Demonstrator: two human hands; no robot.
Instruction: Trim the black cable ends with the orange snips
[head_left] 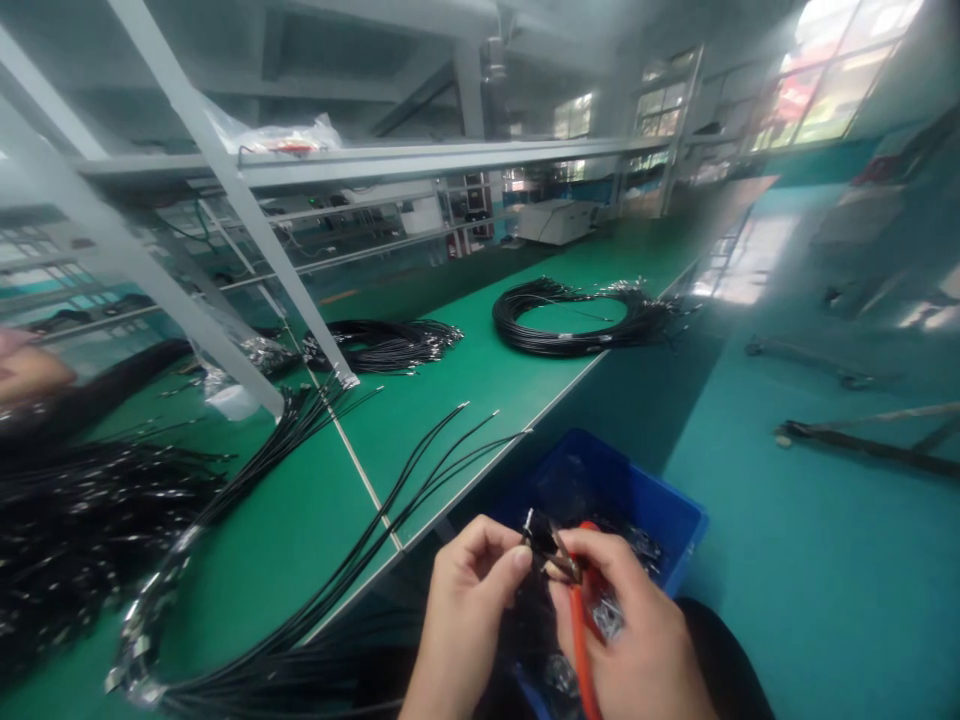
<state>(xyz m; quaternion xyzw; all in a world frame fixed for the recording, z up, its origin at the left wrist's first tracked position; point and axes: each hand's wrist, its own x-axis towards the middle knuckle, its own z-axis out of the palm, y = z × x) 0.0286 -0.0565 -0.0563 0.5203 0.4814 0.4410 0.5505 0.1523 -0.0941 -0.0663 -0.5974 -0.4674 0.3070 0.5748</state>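
1. pinches a metal-tipped piece (529, 522) in the left hand (472, 600), just off the near edge of the bench (465, 370).
2. grips orange pliers (580, 640) in the right hand (637, 630), with jaws beside the piece; cannot tell if touching.
3. has a blue bin (686, 530) below both hands, beside that edge.
4. faces cables (247, 475) bent across the bench and a coil (555, 342) overhanging its edge.

No txt, nos. or labels legible.

The right hand (626, 625) partly hides the pliers (579, 640) and blue bin (688, 525); the leftmost cable pile (90, 530) is blurred and cut off.
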